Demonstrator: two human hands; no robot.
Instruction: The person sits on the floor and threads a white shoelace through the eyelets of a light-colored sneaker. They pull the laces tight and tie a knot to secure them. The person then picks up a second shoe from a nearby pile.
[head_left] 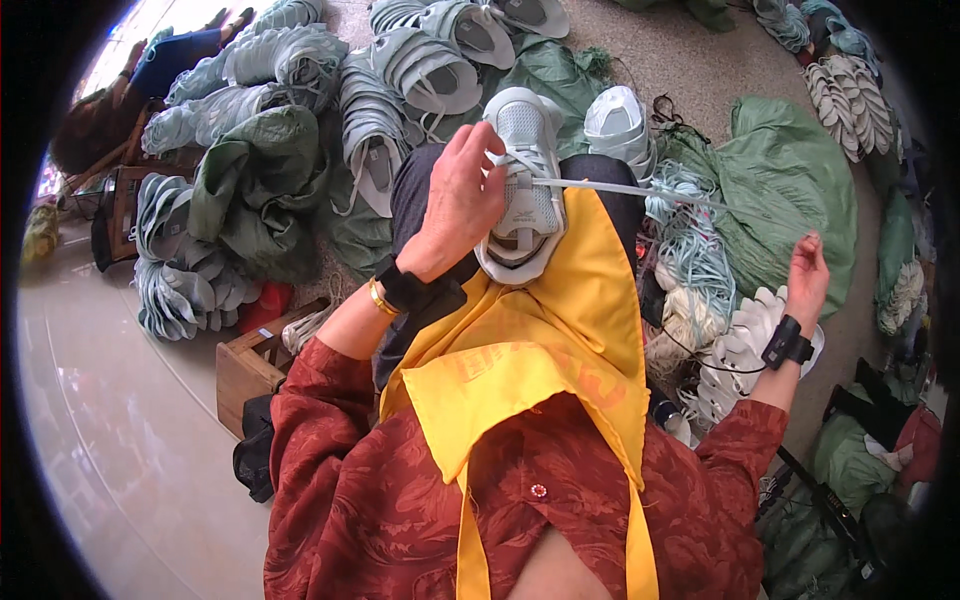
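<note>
A pale grey-white sneaker rests on my lap, over a yellow apron, its toe pointing away from me. My left hand is at the shoe's left side, fingers curled in against the lacing. From the tongue area a pale flat shoelace runs out taut to the right. Far out on that side my right hand is closed, fingertips pinched together at the lace's far end. The lace is faint close to those fingertips.
Another white sneaker stands beyond my right knee. Stacked shoe uppers lie at the far left. A bundle of loose laces and a green sack are on the right. A wooden stool stands at my left.
</note>
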